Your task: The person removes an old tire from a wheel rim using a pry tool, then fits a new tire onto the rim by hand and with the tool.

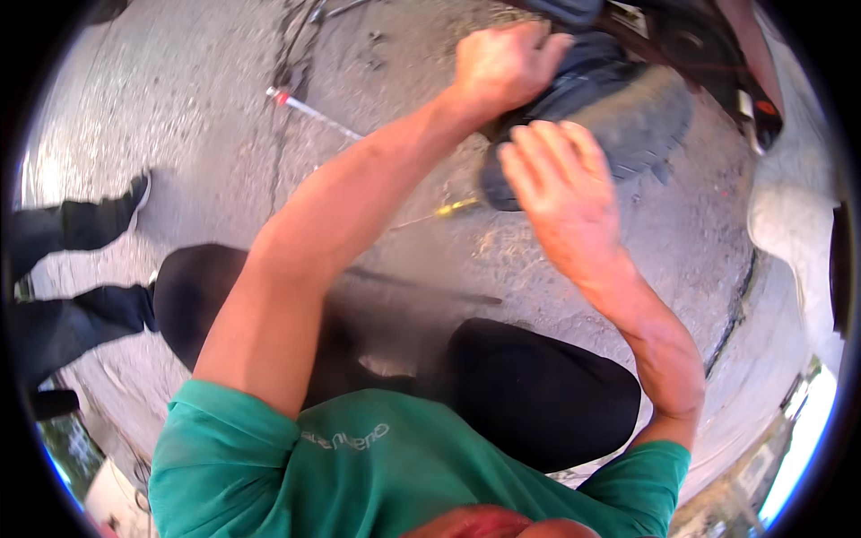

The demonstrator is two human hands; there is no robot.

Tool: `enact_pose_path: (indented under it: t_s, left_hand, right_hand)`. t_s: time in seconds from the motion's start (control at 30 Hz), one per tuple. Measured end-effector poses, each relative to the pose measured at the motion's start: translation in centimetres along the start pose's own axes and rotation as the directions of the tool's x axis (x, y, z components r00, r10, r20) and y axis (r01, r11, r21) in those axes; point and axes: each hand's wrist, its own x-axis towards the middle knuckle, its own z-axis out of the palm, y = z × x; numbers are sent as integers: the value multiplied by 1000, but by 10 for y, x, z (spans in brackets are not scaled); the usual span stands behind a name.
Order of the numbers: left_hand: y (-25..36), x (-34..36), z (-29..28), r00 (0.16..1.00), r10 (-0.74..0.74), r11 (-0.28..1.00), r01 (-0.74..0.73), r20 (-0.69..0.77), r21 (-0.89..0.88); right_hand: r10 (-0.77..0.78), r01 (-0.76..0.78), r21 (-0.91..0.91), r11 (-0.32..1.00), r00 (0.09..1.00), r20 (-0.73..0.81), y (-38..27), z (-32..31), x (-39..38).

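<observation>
A black rubber tyre (641,125) with a dusty, treaded surface lies on the concrete at the upper middle, beside dark machine parts. My left hand (504,67) is closed at the tyre's far left edge, its fingers curled toward the black rubber and partly hidden. Nearer to me, my right hand (569,184) rests against the tyre's near edge with fingers stretched out, holding nothing. Just left of that edge, a yellow-handled screwdriver (457,207) lies on the ground. Another screwdriver (280,96), with a red and clear handle, lies farther left, its shaft reaching toward my left forearm.
Dark metal vehicle parts (691,40) stand at the upper right. A metal tool (341,9) lies at the top edge, and a dark bar (439,285) before my knees. Another person's dark-trousered legs (81,229) are at the left. Cracks run through the concrete (206,108).
</observation>
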Motion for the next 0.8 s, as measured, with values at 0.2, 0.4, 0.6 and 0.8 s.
enact_pose_path:
  t_s: [0.2, 0.4, 0.6, 0.8]
  left_hand:
    - [4, -10, 15, 999, -14, 991, 19, 40, -131]
    - [15, -3, 5, 974, -88, 979, 123, 207, -163]
    - [6, -19, -2, 958, 33, 978, 29, 286, -208]
    - [17, -18, -12, 915, 24, 969, 78, 402, -236]
  right_hand:
    - [-36, 37, -37, 999, 999, 40, 11, -9, -6]
    - [9, -18, 116, 993, 997, 79, 8, -38, 13]
    - [113, -159, 348, 924, 982, 150, 38, -39, 33]
    - [274, -270, 346, 898, 961, 40, 150, -32, 16]
